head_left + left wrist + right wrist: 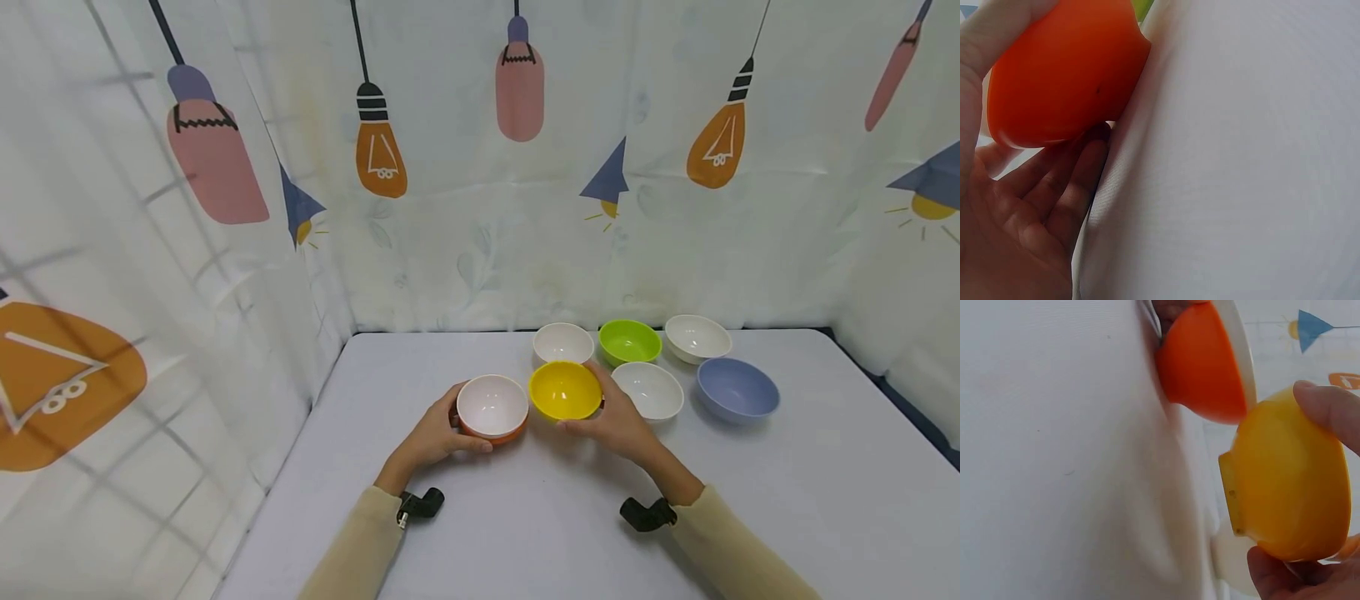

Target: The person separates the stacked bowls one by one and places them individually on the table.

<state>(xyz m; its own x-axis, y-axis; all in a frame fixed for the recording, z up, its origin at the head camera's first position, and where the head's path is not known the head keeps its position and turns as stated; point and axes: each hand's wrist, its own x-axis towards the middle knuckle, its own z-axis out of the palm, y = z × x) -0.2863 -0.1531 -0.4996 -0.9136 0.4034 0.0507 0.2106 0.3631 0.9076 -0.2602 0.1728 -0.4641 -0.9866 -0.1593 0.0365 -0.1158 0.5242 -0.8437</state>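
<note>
My left hand [438,429] grips an orange bowl [1072,75], thumb on its near side and fingers round its far side. A white bowl [492,406] sits inside the orange one, so that only an orange strip shows below it in the head view. The orange base is down at the tabletop. With thumb and fingers on opposite sides, my right hand [618,421] holds a yellow bowl [1291,481] upright, its foot raised above the table. The yellow bowl is just right of the white and orange pair.
Behind and to the right stand a white bowl [562,340], a green bowl [630,342], another white bowl [697,337], a nearer white bowl [651,392] and a blue bowl [738,390]. A patterned curtain [480,233] hangs behind the white table [525,533].
</note>
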